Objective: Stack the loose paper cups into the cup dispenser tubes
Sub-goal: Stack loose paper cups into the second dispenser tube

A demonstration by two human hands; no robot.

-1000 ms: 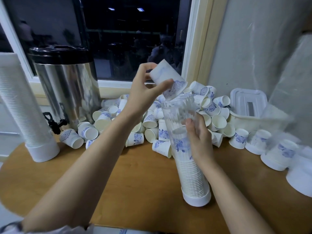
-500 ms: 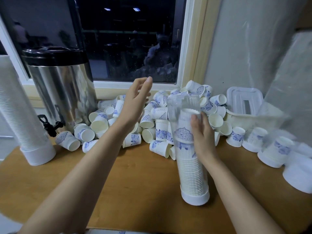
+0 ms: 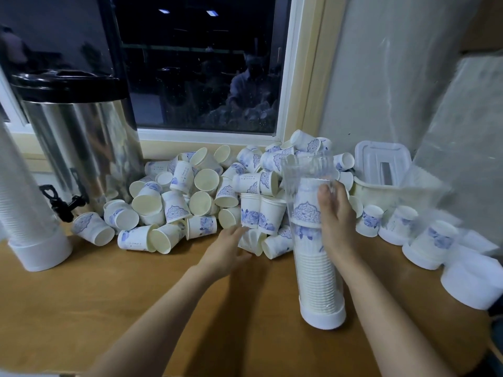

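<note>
Steadying the half-filled dispenser tube (image 3: 322,318) at 5 o'clock, the right hand (image 3: 336,213) wraps its wall, likely to stop it tipping, while the left hand (image 3: 227,248) at 6 o'clock reaches round a fallen cup (image 3: 249,242), grip unclear, before the loose cups (image 3: 190,191) heaped toward 12 o'clock, their blue print showing no legible writing.

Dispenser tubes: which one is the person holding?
The centre-right tube, gripped by the right hand; the far-left tube stands untouched.
</note>
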